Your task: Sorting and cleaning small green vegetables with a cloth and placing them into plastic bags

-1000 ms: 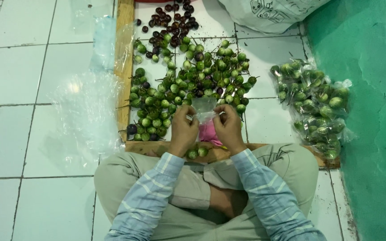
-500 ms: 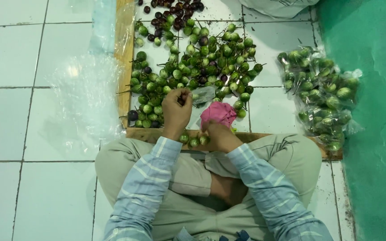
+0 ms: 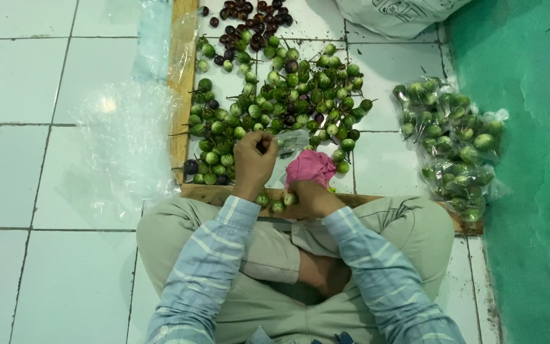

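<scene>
So the person is sitting cross-legged on the white tile floor [image 3: 46, 191], right up against the near plank of a wooden frame [image 3: 183, 64], and that frame is the thing to go by here. Inside it there's a big loose heap of small round green fruits [image 3: 275, 108], with a darker purple bunch [image 3: 243, 19] at the far end.

The left hand [image 3: 253, 162] is up just inside the near plank, fingers curled in and pinching the edge of a small clear plastic bag [image 3: 291, 141]; the bag sticks out to the right of that hand, touching it, right at the near edge of the heap. The right hand [image 3: 310, 199] sits lower, over the near plank, fingers bent down on a few green fruits [image 3: 278, 205] lying on the plank. Can't tell if it's actually gripping one. A crumpled pink cloth [image 3: 310, 167] lies just above that hand, between the two hands.

Outside the frame on the right, against the green wall [image 3: 529, 159], there's a pile of filled clear bags [image 3: 453, 153] of the same green fruits. Left of the frame, loose clear plastic sheeting [image 3: 122, 140] lies on the tiles. A white sack [image 3: 396, 13] sits past the far end.
</scene>
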